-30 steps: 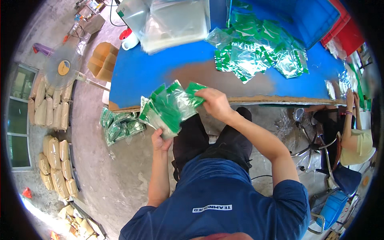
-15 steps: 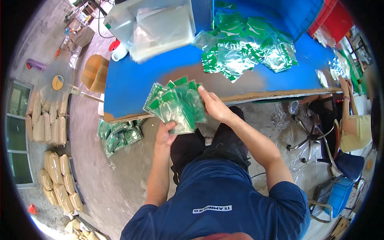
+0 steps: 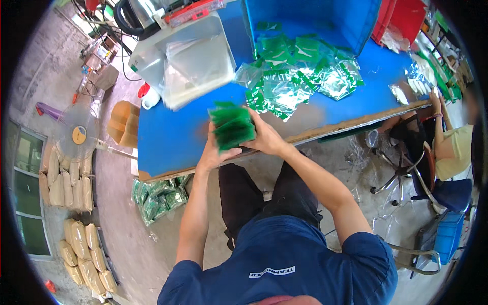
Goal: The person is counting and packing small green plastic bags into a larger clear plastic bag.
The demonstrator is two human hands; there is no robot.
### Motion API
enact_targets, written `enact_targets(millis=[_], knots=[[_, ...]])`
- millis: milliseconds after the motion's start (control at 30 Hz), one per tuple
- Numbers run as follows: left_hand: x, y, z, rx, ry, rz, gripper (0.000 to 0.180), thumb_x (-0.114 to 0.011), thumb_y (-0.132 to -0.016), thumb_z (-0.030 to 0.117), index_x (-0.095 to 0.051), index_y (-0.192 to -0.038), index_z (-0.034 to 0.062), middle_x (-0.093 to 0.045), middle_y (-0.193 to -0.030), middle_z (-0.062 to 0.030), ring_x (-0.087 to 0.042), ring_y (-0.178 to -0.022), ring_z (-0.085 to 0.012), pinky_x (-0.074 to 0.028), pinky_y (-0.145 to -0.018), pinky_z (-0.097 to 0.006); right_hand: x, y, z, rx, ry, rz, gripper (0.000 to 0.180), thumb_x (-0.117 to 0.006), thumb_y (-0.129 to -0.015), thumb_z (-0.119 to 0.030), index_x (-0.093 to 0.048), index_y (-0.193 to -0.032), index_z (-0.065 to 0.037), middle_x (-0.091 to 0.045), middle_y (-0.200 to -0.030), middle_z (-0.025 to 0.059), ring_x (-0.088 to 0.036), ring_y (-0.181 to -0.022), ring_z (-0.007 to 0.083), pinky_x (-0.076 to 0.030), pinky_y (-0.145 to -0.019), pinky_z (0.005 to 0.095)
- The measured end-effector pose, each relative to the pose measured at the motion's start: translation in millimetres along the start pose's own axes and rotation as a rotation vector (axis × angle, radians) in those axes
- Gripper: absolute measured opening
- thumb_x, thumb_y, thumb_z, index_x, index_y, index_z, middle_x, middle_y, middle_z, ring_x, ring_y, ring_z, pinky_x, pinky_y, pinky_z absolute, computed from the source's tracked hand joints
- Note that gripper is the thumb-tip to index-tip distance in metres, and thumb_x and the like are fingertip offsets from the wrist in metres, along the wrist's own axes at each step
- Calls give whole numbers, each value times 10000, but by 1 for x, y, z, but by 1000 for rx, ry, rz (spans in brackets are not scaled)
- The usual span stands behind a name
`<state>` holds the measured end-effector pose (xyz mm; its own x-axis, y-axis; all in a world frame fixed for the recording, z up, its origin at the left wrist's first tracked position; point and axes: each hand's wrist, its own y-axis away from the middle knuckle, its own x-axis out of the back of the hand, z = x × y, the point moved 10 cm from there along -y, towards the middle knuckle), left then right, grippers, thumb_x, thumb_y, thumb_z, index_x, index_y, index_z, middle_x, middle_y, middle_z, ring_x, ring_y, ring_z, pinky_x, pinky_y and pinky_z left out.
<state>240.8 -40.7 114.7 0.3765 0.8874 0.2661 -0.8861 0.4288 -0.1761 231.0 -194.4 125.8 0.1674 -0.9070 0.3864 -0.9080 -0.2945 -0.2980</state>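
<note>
A stack of green and clear plastic packets [image 3: 232, 126] is held on edge between my two hands, above the near edge of the blue table [image 3: 168, 137]. My left hand [image 3: 214, 150] grips its left side, thumb underneath at the near corner. On the other side my right hand [image 3: 264, 134] presses in, fingers along the stack's edge. The stack is slightly blurred. Beyond it, a heap of similar green and clear packets [image 3: 295, 76] spills out of a blue crate [image 3: 310, 20] lying with its mouth toward me.
A tray [image 3: 223, 46] of clear plastic bags [image 3: 195, 66] stands at the far left, beside a white and red cup [image 3: 148, 95]. A fan [image 3: 80, 133] stands left of the table. More green packets [image 3: 157, 198] lie below its left end. Another person [image 3: 455, 152] sits at the right.
The fanned-out packets have been gathered into a compact stack and turned on edge. Both hands have closed in on its sides. The view has shifted slightly.
</note>
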Motion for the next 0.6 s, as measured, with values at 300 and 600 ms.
enact_targets(millis=[300,600], knots=[[2,-11,10,-43,262,101,1153,-915,-666,90,-175,-1549,38,-525,-1362,-113,-502,-1291,-234,-407,-1102,-410,-5,-12,7,-129,-103,-17,991,-910,-652,-292,-324,-1408,-30,-489,-1373,263,-503,-1283,410,-449,-1031,460],[4,-6,-21,62,-37,48,757,-933,-649,134,-568,-1297,-8,-661,-1212,-94,-633,-1083,-219,-496,-972,-374,0,-12,12,-2,-22,22,882,-890,-659,-307,-336,-1286,-29,-608,-1157,285,-572,-1156,461,-474,-930,491]])
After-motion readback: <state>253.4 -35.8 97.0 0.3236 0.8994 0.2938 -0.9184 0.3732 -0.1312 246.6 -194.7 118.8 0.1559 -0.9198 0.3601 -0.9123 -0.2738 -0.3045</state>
